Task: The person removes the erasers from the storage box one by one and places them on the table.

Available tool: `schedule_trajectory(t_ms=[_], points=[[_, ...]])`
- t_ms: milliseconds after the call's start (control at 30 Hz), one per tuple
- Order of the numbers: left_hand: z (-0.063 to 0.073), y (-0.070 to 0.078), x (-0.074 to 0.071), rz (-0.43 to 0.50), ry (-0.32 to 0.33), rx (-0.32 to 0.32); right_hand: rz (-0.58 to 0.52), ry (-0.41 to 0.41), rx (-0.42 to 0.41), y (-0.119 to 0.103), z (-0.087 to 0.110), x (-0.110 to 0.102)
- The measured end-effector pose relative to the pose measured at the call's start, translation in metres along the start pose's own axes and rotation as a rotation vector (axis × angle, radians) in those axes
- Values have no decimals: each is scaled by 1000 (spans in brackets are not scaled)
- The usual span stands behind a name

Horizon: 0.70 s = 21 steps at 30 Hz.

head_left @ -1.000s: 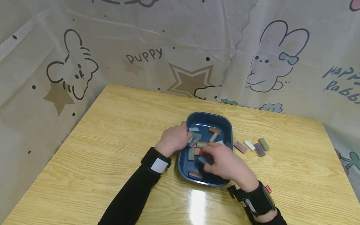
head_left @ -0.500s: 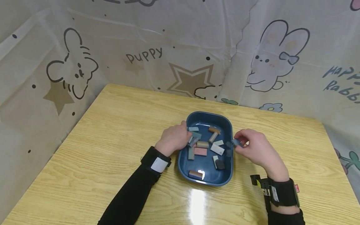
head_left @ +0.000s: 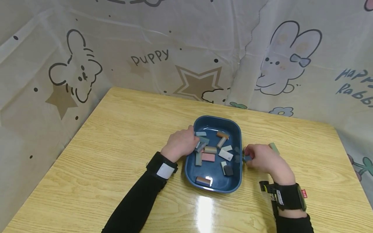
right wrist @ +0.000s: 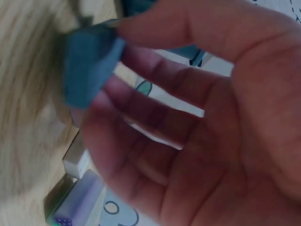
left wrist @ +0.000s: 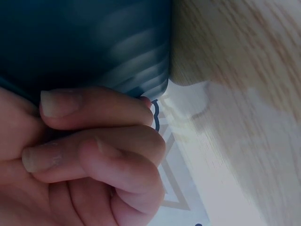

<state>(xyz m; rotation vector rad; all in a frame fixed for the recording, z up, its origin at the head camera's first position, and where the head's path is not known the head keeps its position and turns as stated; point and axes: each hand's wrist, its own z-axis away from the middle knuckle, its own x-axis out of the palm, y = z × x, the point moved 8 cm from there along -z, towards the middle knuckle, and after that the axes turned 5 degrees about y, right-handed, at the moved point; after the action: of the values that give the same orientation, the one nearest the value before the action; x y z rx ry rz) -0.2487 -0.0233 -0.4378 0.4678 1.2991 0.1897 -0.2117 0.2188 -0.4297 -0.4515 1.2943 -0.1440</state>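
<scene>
At its left side, a dark blue rectangular tray (head_left: 214,174) is held by my left hand (head_left: 180,145), with fingers curled at the rim. In the left wrist view the curled fingers (left wrist: 122,136) lie against the tray wall (left wrist: 117,42). Just right of the tray, my right hand (head_left: 266,158) pinches a small blue block (right wrist: 87,68) between thumb and fingertips, low over the table. Beside it in the right wrist view lie a white block (right wrist: 76,160) and a purple block (right wrist: 80,200). A green block (head_left: 274,148) shows behind the right hand.
Inside the tray are several small blocks, among them a pink one (head_left: 208,157), a white one (head_left: 225,154), an orange-brown one (head_left: 222,134) and a dark one (head_left: 228,170). A printed cloth (head_left: 140,38) hangs behind the wooden table (head_left: 131,129).
My right hand has gone from over the tray, across its right rim, to the table with the blue block, then slightly lower toward me. The left hand stays at the tray.
</scene>
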Motion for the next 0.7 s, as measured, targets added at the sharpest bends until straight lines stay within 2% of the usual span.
schedule_trajectory(t_ms=[167,367,467,567,700], points=[[0,0,0,-15,0,-1,-13,12,4,1,5,-7],[0,0,0,-24,-8,-1,14,189,-73,-15,16,-37],[1,1,0,-21,-10,-1,1,237,-118,-31,21,-41],[1,1,0,-22,-8,1,-5,238,-178,-53,23,-37],[1,1,0,-21,-9,0,11,166,-299,-85,23,-16]])
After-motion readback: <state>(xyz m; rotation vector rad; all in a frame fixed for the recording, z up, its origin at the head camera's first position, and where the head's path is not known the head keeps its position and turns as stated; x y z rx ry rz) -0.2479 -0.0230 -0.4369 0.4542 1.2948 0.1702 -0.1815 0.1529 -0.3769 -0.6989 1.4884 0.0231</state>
